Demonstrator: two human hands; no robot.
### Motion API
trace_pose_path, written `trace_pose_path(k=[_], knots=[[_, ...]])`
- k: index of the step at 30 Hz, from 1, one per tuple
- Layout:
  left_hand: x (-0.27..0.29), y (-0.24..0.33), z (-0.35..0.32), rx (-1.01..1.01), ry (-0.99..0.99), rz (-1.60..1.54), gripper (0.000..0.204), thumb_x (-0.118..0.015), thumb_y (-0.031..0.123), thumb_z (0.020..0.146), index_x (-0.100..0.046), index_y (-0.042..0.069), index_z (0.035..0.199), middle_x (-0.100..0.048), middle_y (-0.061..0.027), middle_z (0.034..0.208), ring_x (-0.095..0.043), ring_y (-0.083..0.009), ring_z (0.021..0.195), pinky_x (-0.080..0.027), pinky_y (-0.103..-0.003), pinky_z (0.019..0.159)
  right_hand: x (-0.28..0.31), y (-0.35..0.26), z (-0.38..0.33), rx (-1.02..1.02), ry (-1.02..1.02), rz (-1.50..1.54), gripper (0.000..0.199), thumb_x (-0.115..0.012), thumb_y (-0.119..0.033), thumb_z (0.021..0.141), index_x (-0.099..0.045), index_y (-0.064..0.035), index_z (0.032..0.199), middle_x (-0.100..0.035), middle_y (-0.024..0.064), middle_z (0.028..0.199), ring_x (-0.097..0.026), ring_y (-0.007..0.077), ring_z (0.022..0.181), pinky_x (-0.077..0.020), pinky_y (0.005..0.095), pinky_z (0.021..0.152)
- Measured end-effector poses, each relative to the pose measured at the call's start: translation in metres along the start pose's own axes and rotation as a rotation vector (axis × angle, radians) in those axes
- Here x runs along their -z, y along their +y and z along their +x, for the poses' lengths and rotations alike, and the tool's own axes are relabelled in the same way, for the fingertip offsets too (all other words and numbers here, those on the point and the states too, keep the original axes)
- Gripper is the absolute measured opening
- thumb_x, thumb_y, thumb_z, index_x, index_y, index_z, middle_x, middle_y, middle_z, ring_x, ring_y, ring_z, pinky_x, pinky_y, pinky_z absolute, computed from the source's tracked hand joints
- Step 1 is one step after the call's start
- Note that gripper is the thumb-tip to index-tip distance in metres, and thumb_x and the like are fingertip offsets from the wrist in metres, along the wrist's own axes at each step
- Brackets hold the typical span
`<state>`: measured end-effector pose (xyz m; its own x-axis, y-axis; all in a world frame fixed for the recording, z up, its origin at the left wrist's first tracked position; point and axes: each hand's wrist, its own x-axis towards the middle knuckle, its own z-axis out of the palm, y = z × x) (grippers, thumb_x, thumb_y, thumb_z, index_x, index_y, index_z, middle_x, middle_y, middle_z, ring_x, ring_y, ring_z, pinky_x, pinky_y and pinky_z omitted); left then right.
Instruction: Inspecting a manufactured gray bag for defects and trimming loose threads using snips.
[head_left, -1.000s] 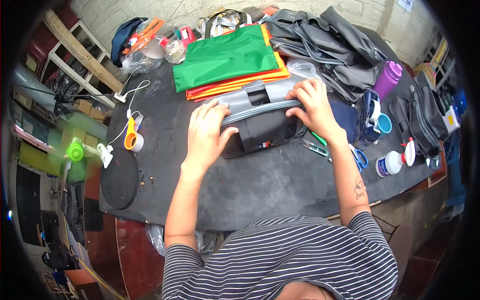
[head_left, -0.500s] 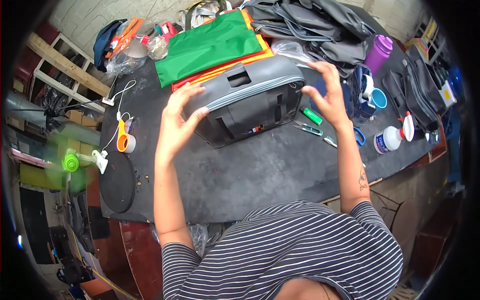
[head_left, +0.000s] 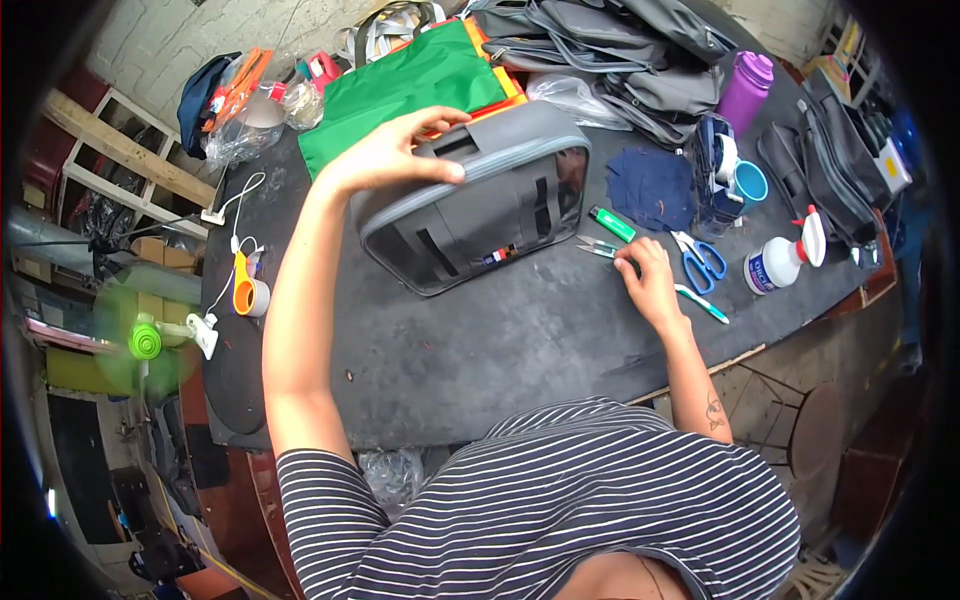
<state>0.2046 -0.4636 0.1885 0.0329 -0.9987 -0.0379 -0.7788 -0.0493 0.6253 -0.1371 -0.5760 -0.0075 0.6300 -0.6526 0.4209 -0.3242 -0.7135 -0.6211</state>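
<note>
A grey bag (head_left: 490, 215) with a light-blue zip edge and clear dark side panels stands tilted on the black table. My left hand (head_left: 400, 155) grips its top edge beside the handle slot, thumb in front and fingers behind. On the right, my right hand (head_left: 648, 278) is low over the table, its fingers closed around the handle end of small thread snips (head_left: 598, 246); the blades point left toward the bag. Just behind the snips lies a green lighter (head_left: 612, 224). Blue-handled scissors (head_left: 703, 266) and a teal-and-white pen-like tool (head_left: 702, 303) lie to the right of that hand.
Green fabric (head_left: 400, 90) and dark grey bags (head_left: 620, 50) cover the back. A purple bottle (head_left: 745, 90), a white spray bottle (head_left: 778, 264) and a navy cloth (head_left: 652, 188) are at the right. An orange tape roll (head_left: 250, 292) and a small green fan (head_left: 146, 340) are at the left.
My right hand has come down from beside the bag's top to the snips. My left hand has moved onto the bag's top edge, near the handle slot.
</note>
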Motion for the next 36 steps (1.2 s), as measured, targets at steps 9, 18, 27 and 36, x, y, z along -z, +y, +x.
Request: trace_pose_path(k=[9,18,27,36], knots=[[0.026,-0.048,0.027,0.228,0.046,-0.274,0.042,-0.061,0.034,0.087,-0.06,0.006,0.117,-0.061,-0.0021,0.107,-0.053,-0.0097,0.1,-0.039,-0.024,0.09,0.009,0.007,-0.007,-0.063,-0.027,-0.098,0.006,-0.063,-0.008,0.077,-0.06,-0.0053,0.081,-0.054,0.0062,0.078,-0.051,0.025,0.08,-0.037,0.0358,0.075],[0.022,-0.055,0.025,0.281,0.081,-0.361,0.043,-0.058,0.037,0.088,-0.06,0.005,0.117,-0.062,-0.004,0.11,-0.054,-0.0107,0.101,-0.041,-0.025,0.09,0.0,0.002,-0.008,-0.055,-0.034,-0.108,0.006,-0.064,-0.008,0.077,-0.06,-0.0056,0.08,-0.054,0.0055,0.079,-0.05,0.0248,0.083,-0.036,0.0351,0.077],[0.032,-0.054,0.023,0.354,0.022,-0.212,0.05,-0.043,-0.001,0.06,-0.066,0.004,0.104,-0.062,-0.0033,0.085,-0.049,-0.0091,0.065,-0.039,-0.02,0.059,-0.006,0.0,-0.009,-0.078,-0.013,-0.141,0.007,-0.065,-0.008,0.076,-0.061,-0.0056,0.081,-0.056,0.0055,0.081,-0.05,0.0256,0.085,-0.0349,0.0369,0.079],[0.022,0.005,-0.009,0.174,-0.076,0.495,0.024,-0.067,0.004,0.072,-0.068,0.008,0.096,-0.049,-0.0113,0.096,-0.054,-0.0283,0.093,-0.045,-0.038,0.081,-0.006,0.003,-0.009,-0.104,-0.043,-0.148,0.007,-0.065,-0.008,0.075,-0.061,-0.0056,0.08,-0.056,0.0054,0.081,-0.05,0.0258,0.086,-0.0347,0.037,0.078]])
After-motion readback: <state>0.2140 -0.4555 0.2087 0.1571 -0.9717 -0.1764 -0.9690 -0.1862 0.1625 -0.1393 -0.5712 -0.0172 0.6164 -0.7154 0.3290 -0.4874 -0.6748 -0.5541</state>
